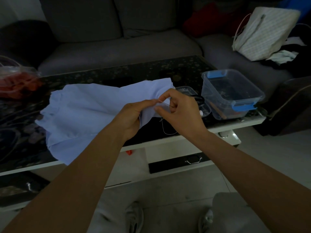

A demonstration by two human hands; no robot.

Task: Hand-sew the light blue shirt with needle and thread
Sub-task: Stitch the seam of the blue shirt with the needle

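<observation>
Head view, dim. Grips bunched edge of shirt [84,111] in left hand [133,116], above table [151,71]; pinches needle [164,101] at the fold with right hand [182,112]. Trails loose thread [162,126] below. Probably risks pricking left hand close by, snagging or knotting slack.
</observation>
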